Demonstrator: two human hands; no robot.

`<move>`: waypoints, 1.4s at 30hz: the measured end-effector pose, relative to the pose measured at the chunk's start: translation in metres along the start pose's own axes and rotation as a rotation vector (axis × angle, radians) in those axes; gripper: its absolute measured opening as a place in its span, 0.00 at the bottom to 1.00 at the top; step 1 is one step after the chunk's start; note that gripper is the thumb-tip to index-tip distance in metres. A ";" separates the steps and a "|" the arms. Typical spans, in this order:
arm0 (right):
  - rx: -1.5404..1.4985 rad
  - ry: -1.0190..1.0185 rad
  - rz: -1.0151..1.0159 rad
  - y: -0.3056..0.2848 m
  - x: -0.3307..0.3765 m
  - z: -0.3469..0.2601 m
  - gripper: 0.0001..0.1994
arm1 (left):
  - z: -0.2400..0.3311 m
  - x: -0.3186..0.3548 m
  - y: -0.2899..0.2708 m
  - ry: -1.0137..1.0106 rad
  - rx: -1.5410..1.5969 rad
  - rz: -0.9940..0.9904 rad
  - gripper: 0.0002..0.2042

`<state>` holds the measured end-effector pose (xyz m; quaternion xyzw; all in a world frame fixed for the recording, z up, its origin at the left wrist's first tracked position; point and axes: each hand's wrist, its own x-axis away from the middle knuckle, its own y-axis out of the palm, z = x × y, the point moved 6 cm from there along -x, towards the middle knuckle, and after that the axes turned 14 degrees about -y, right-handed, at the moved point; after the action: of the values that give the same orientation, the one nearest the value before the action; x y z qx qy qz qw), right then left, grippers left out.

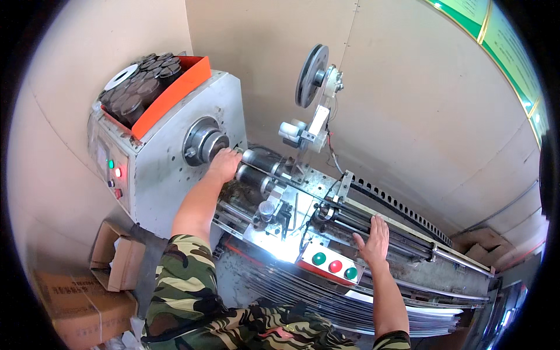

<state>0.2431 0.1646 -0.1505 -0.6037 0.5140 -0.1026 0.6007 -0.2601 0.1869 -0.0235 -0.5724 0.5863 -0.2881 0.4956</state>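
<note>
A lathe-like machine with a grey headstock (186,105) stands in front of me, a round metal chuck (211,143) on its right face. My left hand (225,165) is right beside the chuck, its fingers bent over the end of a thin metal rod (291,185); the fingertips are partly hidden. From there the rod runs right between dark rollers (253,176) to a clamp block (328,211). My right hand (374,242) is open, fingers and thumb apart, next to the long guide bars (396,238) and holding nothing.
A control box (332,265) with green and red buttons sits before the bed. Bundled metal rods (350,309) lie below. On the headstock rests an orange-edged tray (175,96) of dark cylinders. A spool wheel (312,76) rises behind; cardboard boxes (87,309) stand lower left.
</note>
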 end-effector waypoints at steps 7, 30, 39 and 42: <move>0.006 0.004 0.009 -0.003 -0.003 -0.004 0.38 | -0.006 -0.015 0.012 -0.035 -0.035 -0.082 0.12; 0.093 -0.001 0.098 -0.005 -0.012 -0.020 0.34 | -0.020 -0.031 0.041 0.078 0.016 -0.031 0.11; 0.137 0.052 0.111 0.002 -0.022 -0.033 0.34 | -0.027 -0.035 0.042 0.144 0.089 0.011 0.14; 0.134 0.060 0.117 0.003 -0.024 -0.037 0.34 | -0.026 -0.034 0.042 0.144 0.083 0.032 0.15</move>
<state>0.2030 0.1606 -0.1315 -0.5278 0.5582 -0.1195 0.6290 -0.3046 0.2213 -0.0441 -0.5196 0.6172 -0.3446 0.4799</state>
